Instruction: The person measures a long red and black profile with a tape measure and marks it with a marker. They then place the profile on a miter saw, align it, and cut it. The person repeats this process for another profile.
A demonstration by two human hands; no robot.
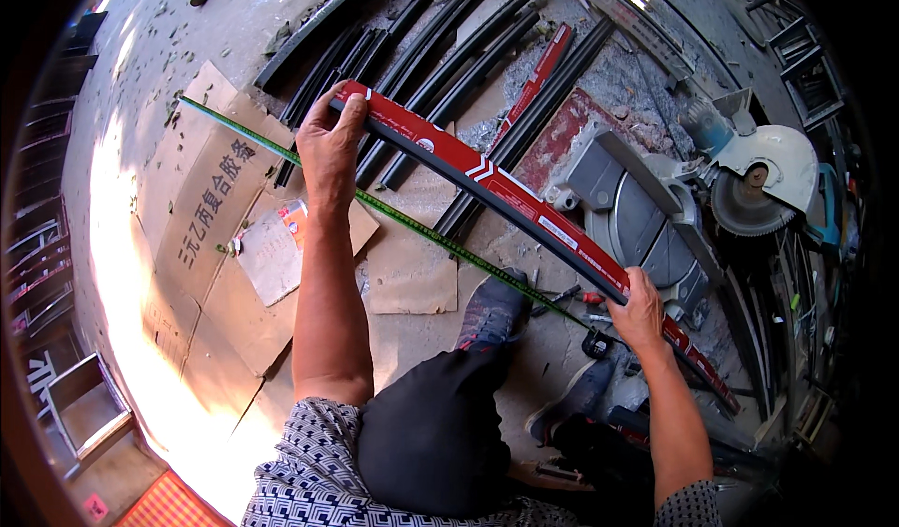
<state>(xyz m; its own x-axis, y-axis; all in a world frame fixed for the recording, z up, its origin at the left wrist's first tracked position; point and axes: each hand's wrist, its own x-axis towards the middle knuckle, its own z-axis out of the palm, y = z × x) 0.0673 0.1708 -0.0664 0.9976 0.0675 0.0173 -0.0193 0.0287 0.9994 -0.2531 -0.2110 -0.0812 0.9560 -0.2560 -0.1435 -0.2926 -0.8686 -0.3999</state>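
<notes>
A long dark metal profile bar with a red film face [496,188] slants across the middle, raised above the floor. My left hand [330,148] is closed round its upper left end, thumb on top. Farther down at the right, my right hand [639,312] grips the same bar, whose lower end runs on past it. Below the bar stretches a green tape measure blade [440,239], pulled out from its black case [596,344] near my shoes. The blade passes beside my left wrist, and neither hand holds it.
At the right stands a miter saw [749,199] with a bare round blade and a grey base. Several dark profiles [449,68] lie on the floor ahead, with another red-faced piece [538,82] among them. Flattened cardboard [206,209] lies at the left; small tools [562,300] lie near my shoe.
</notes>
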